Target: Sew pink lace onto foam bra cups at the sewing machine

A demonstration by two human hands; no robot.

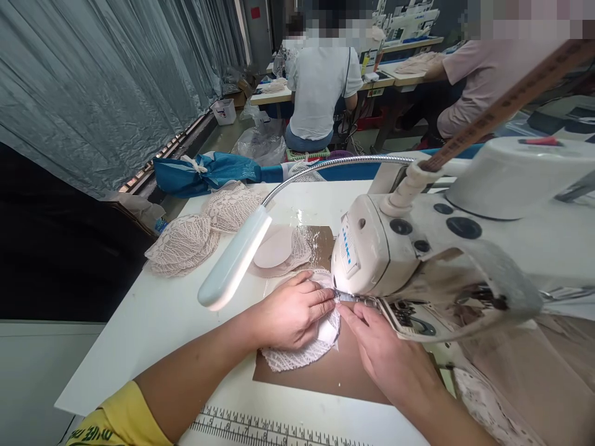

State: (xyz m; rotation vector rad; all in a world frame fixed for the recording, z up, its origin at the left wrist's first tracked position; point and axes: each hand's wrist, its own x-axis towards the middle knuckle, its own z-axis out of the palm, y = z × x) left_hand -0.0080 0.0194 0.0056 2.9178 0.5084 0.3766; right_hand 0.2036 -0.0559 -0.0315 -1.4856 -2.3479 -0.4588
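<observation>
Lying at lower centre of the frame, the lace cup (302, 358) is a domed piece of off-white openwork net with a smooth white liner showing at its right edge. It rests on a flat brown plate (334, 375) with a matte surface, and its right edge sits under the head of the sewing machine (418, 248).

The left hand (290, 313) lies flat on top of the cup, fingers straight and close together, pressing it down. The right hand (385, 353) touches the cup's edge with its fingertips just beside the metal foot. Whether it pinches the fabric cannot be told. The two hands nearly meet at the fingertips.

The machine is cream-coloured enamel, rounded, with worn brown patches on its face. A ribbed metal gooseneck arcs over it to a long white lamp (235, 260) just above the left hand. Behind the lamp lies a smooth round pad (275, 248) on lace.

The table (153, 316) is plain white, with a printed ruler (260, 427) along its near edge. Two stacks of lace cups (183, 244) lie at centre left. A crumpled blue bag (204, 170) sits beyond them, below a grey pleated curtain (106, 80). Two seated people work at benches in the upper part of the frame.
</observation>
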